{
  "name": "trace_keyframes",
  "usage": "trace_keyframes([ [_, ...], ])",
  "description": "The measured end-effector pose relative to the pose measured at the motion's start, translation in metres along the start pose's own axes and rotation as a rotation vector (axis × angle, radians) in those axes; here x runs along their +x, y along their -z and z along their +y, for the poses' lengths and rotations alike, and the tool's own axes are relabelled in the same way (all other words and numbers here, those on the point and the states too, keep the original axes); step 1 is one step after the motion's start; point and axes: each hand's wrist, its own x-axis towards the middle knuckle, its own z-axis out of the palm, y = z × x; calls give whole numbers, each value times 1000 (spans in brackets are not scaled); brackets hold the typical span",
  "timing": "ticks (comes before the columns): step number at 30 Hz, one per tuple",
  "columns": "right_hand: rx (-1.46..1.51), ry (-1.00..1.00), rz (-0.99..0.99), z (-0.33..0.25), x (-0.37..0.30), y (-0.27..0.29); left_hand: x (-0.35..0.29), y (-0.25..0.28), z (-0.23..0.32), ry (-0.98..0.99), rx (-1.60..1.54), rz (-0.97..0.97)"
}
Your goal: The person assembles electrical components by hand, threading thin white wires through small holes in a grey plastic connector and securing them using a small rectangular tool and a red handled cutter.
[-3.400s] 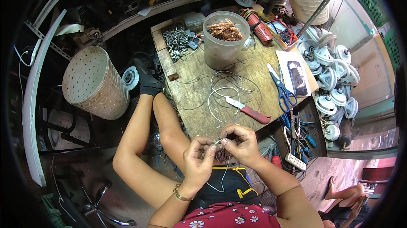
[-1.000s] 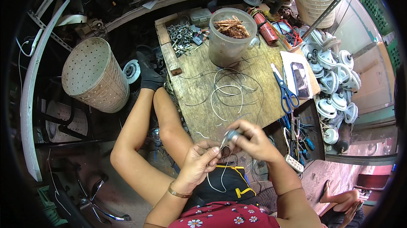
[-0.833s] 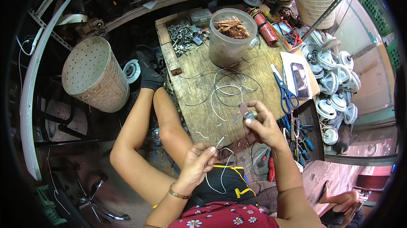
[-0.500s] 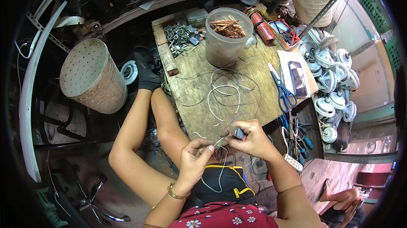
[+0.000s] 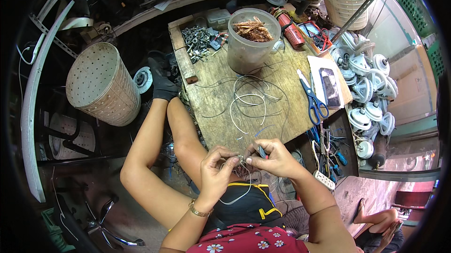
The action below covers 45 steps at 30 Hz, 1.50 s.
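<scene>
Over my lap, at the near edge of the wooden board, my left hand (image 5: 217,168) pinches a thin whitish wire (image 5: 249,177) between thumb and fingers. The wire's loose length hangs down in a curve toward the black and yellow cloth on my lap. Close beside it, fingertips almost meeting, my right hand (image 5: 273,158) is closed round a small tool (image 5: 262,152) with a dark grey and red handle. The tool's working end is hidden by my fingers. My right thumb and finger also pinch at the wire's end. Short white and blue wire bits (image 5: 265,130) lie just beyond.
Loose white and grey wires (image 5: 249,100) curl on the board (image 5: 211,98). A clear bucket (image 5: 251,51) holds copper strands. Blue-handled scissors (image 5: 314,100) and a phone (image 5: 330,88) lie right, near piled white pulley-like parts (image 5: 371,83). Someone sits at lower right.
My hands have come closer together at the wire's end, and the right hand has turned slightly. The hanging wire has shifted and bends differently. The white bit by my left fingers is out of sight.
</scene>
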Motion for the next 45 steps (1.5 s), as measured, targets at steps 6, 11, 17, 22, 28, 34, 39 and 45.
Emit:
trace_keyframes([
  [6,-322,197,117,-8,-2,2,-2,1,-3,-39,95,41],
  [11,-360,281,85,-6,-3,3,-3,2,-2,-39,143,7],
  [17,-134,167,81,7,0,-3,-6,-3,1,339,-300,13],
  [22,60,157,161,18,4,-19,-9,-11,-12,321,-422,11],
  [28,-123,221,226,33,5,-22,-5,-10,-20,64,-75,142],
  [34,-329,358,296,35,6,-20,-5,-9,-5,-68,117,97],
  [39,-345,301,255,27,4,-20,-4,-9,-1,88,-101,142],
  [45,347,-6,271,32,5,-29,-4,-12,-11,93,-116,204],
])
